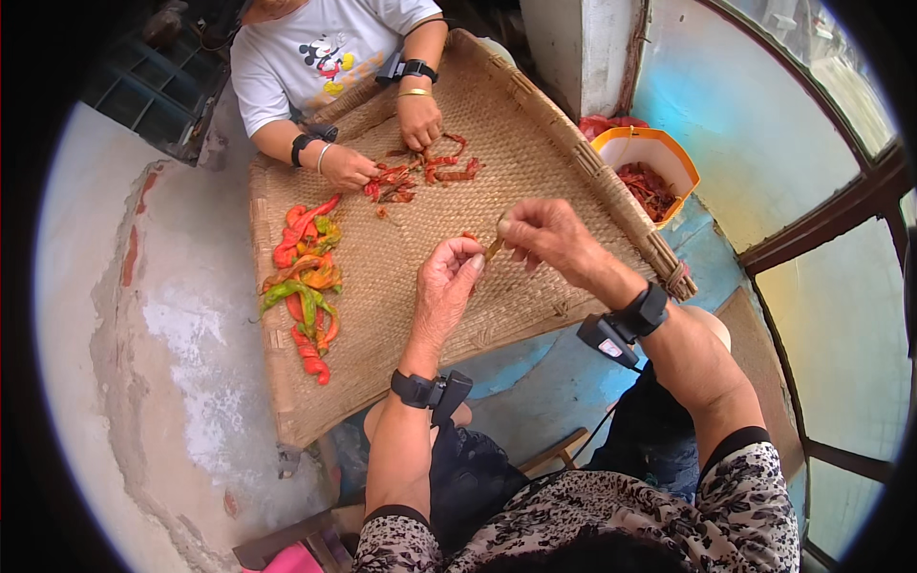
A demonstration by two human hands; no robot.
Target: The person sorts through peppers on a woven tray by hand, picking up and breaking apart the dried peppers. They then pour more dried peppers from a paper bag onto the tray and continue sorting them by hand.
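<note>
Above the near part of a woven tray [390, 286], my left hand [450, 279] and my right hand [548, 233] meet at a small yellow-brown chili pepper piece [493, 248]. My left thumb and fingers pinch its lower end. The upper end sits between my right thumb and index finger. A bit of red chili [469, 236] shows just behind my left fingertips, mostly hidden. To the left lies a pile of fresh red, orange and green chili peppers [304, 279]. Farther back, dried red chilies [394, 183] are scattered on the weave.
Across the tray, a person's two hands [349, 168] [419, 120] handle the dried chilies. An orange-rimmed container [688, 161] holding dark red chilies stands beyond the tray's right edge. A worn wall [193, 344] runs along the left, and framed window panes [745, 93] along the right.
</note>
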